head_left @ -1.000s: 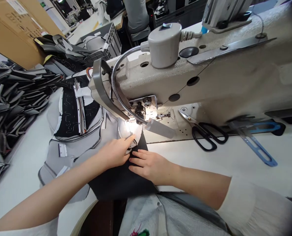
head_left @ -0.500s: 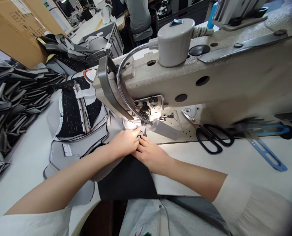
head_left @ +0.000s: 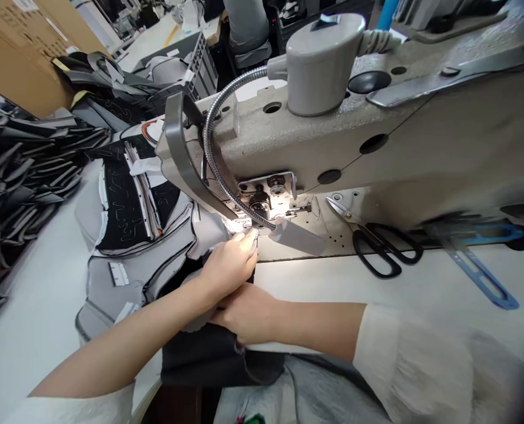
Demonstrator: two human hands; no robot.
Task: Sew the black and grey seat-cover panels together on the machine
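My left hand (head_left: pixel 232 262) is closed on the edge of the fabric, its fingertips just in front of the lit needle area of the sewing machine (head_left: pixel 262 212). Lower and nearer to me, my right hand (head_left: pixel 249 312) grips the black fabric (head_left: pixel 200 356), its fingertips partly hidden under the cloth and my left hand. The black fabric hangs over the table's front edge in a fold. Joined grey panels (head_left: pixel 156 259) and a black stitched panel (head_left: pixel 123 203) spread out to the left of the machine.
Black-handled scissors (head_left: pixel 377 244) lie right of the needle area, with a blue tool (head_left: pixel 485 277) farther right. Stacked fabric pieces (head_left: pixel 19 171) line the left side. Behind are a cardboard box (head_left: pixel 36 53), a grey crate (head_left: pixel 202 68) and a seated person (head_left: pixel 246 29).
My right hand has moved down towards me and pulled the black fabric into a fold. My left hand stays near the needle. The view has shifted slightly.
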